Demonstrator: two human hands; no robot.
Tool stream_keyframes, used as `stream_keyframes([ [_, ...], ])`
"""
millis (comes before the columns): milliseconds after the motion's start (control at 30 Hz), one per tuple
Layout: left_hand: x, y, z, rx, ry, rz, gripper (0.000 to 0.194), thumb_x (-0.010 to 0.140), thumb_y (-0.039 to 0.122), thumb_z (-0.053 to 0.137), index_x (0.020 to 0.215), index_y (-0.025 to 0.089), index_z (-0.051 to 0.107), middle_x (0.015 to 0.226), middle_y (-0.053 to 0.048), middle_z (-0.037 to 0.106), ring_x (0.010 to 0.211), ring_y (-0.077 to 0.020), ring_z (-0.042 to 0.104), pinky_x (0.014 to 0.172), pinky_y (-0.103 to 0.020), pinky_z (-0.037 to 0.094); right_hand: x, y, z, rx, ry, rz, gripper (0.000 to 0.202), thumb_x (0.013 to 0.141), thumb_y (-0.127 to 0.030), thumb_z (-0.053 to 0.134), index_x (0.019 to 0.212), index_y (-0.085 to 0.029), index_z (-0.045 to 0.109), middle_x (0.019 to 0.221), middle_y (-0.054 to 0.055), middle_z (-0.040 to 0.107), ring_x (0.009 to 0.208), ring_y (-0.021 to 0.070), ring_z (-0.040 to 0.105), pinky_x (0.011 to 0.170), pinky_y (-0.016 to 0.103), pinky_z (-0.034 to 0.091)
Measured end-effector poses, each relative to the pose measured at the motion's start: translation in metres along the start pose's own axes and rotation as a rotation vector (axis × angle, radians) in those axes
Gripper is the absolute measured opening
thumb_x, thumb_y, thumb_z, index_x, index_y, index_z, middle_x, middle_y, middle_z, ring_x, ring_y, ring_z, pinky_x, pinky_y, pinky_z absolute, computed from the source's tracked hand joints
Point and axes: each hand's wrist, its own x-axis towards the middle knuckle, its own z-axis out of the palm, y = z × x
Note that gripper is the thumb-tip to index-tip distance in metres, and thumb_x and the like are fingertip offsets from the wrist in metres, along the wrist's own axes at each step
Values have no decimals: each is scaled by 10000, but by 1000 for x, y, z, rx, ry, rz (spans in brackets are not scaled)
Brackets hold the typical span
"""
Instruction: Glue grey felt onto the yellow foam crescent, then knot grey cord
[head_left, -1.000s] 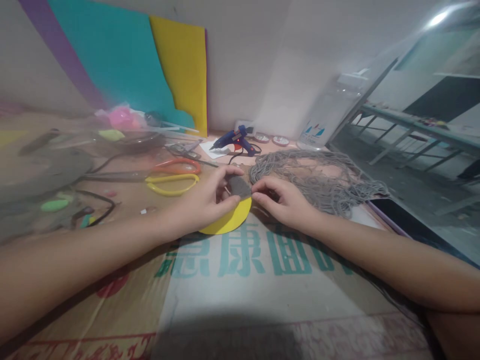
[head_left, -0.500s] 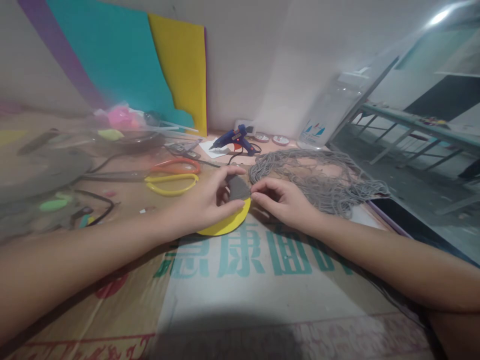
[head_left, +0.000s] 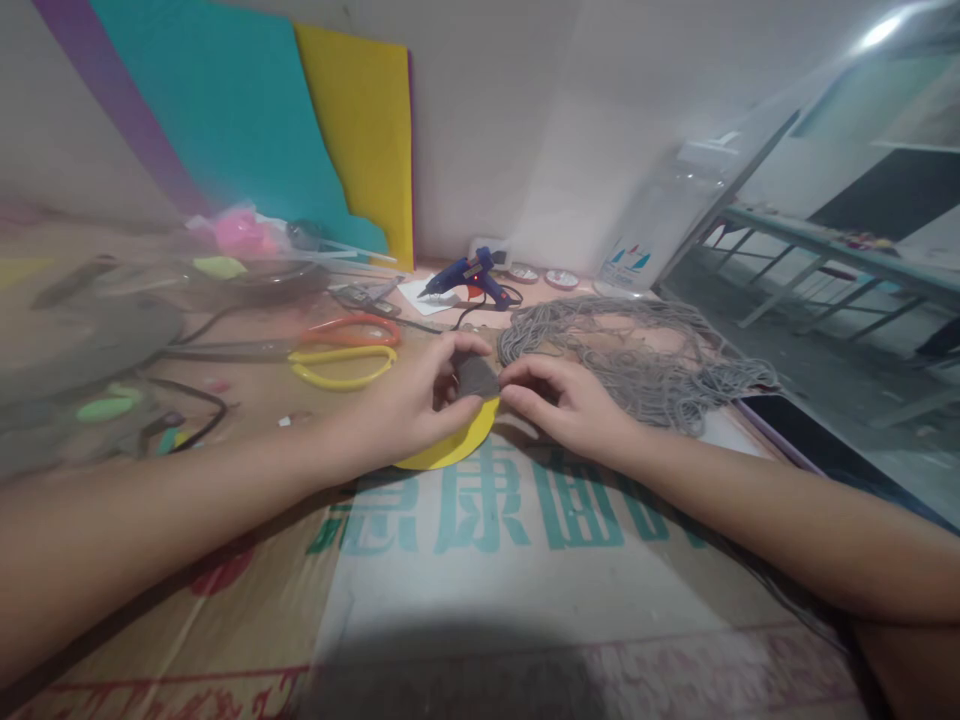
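Observation:
Between my hands is a small rounded dark grey piece (head_left: 477,378), its surface finely ribbed like wound yarn. My left hand (head_left: 431,395) curls round its left side, thumb in front and fingers behind. Under it lies a flat yellow disc (head_left: 450,450), partly covered by my left hand. At the grey piece's right edge, the thumb and index finger of my right hand (head_left: 559,402) are pinched together; what lies between those fingertips is too small to make out. A loose heap of grey yarn (head_left: 637,350) spreads just beyond my right hand.
Scissors with orange and yellow handles (head_left: 343,368) lie left of my hands. A blue glue gun (head_left: 469,275) rests behind on white paper. A clear bottle (head_left: 645,230) stands at back right, a phone-like dark slab (head_left: 817,440) at the right edge. Coloured sheets (head_left: 225,110) lean on the wall.
The grey piece has tilted slightly lower between my fingers. Both hands stay in nearly the same place, with only small finger movements.

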Motion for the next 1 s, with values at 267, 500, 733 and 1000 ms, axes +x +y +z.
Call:
stream_keyframes([
  [267, -2, 3, -1, -34, -50, 22, 446, 890, 291, 591, 1304, 233, 434, 942, -24, 609, 801, -155, 637, 670, -272, 512, 2, 1, 0, 106, 21, 11, 171, 878, -301, 591, 848, -152, 669, 734, 8, 655, 648, 108, 563, 618, 233, 432],
  [500, 4, 4, -4, -161, 19, -83, 642, 907, 399, 578, 1459, 225, 299, 866, -5, 592, 772, -155, 600, 661, -271, 472, 2, 2, 1, 253, 43, 124, 195, 885, -347, 591, 835, -161, 618, 654, -30, 569, 562, 87, 492, 555, 233, 399],
  [733, 9, 7, -9, 179, -94, -120, 389, 878, 525, 557, 733, 165, 570, 709, -1, 576, 662, -148, 530, 583, -274, 371, 1, 2, 3, 293, 51, 156, 201, 888, -359, 591, 835, -165, 597, 645, -38, 547, 543, 81, 473, 538, 232, 387],
  [1000, 8, 11, -8, 181, -65, -114, 364, 866, 466, 564, 656, 172, 520, 632, 17, 533, 598, -130, 490, 553, -261, 347, 1, 0, 1, 234, 28, 99, 209, 900, -354, 582, 818, -163, 606, 649, -32, 550, 570, 85, 483, 563, 230, 397],
])
